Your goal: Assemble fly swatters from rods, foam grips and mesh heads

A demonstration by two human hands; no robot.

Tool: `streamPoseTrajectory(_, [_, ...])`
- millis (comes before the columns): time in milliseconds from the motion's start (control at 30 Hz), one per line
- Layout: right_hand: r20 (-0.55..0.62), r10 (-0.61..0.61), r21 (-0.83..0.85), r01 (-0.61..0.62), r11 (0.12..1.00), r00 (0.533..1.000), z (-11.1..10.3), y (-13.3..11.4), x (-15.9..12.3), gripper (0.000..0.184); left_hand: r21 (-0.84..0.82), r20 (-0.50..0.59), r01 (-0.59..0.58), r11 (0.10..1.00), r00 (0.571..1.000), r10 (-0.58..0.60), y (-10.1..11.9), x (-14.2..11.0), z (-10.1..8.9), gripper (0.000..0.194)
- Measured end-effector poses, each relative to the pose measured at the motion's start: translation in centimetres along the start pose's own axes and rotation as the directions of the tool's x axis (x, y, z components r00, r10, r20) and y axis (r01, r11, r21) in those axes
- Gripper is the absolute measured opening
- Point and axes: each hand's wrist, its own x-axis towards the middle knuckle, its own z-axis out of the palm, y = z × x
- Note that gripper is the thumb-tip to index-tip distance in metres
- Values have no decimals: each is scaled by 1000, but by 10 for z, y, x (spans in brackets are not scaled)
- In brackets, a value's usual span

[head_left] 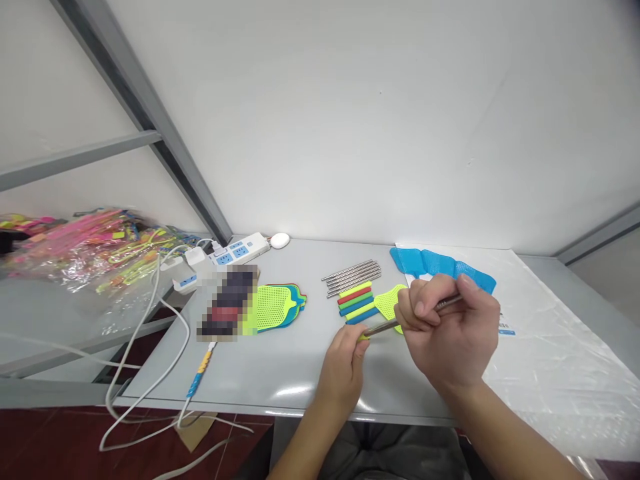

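Observation:
My left hand (345, 365) is closed round a yellow-green handle sleeve (364, 337), of which only the end shows. From that end a thin metal telescopic rod (383, 327) runs up to the right, and my right hand (450, 333) grips it with curled fingers. Behind my right hand is a yellow-green perforated fly swatter head (391, 303), partly hidden; I cannot tell whether it is joined to anything. Just beyond my left hand lie several coloured handle sleeves (357, 305). Above them is a row of metal rods (353, 278).
A stack of perforated swatter heads (275, 307) lies left, beside a pixelated patch (227, 307). Blue swatter heads (450, 265) rest on a plastic bag (545, 340) at right. Power strips (240, 250), white cables (173, 363) and bagged goods (100, 260) are on the left.

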Motion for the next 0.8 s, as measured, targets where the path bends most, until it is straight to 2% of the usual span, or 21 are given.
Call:
streamPoseTrajectory(300, [52,72,64,-76,995,996,-3,0,-4,48,-24,6,-46,999,999,46,1,-1,-1,25])
streamPoseTrajectory(500, [61,246,103,-252,962,967,-3,18,-16,45,-72,14,-148,986,989,149,1,-6,-4,23])
streamPoseTrajectory(600, [52,259,128,-264,956,964,-1,25,-24,47,-111,43,-168,979,984,174,5,-8,-12,20])
streamPoseTrajectory(667, [23,194,150,-195,969,981,1,25,-27,49,-207,57,-121,971,989,136,9,-7,-20,20])
streamPoseTrajectory(733, [-5,130,143,-128,981,991,4,25,-30,52,-419,72,6,908,997,26,10,-3,-28,30])
streamPoseTrajectory(800, [-36,93,120,-88,989,995,6,26,-32,55,-678,122,167,715,986,-115,10,2,-33,48])
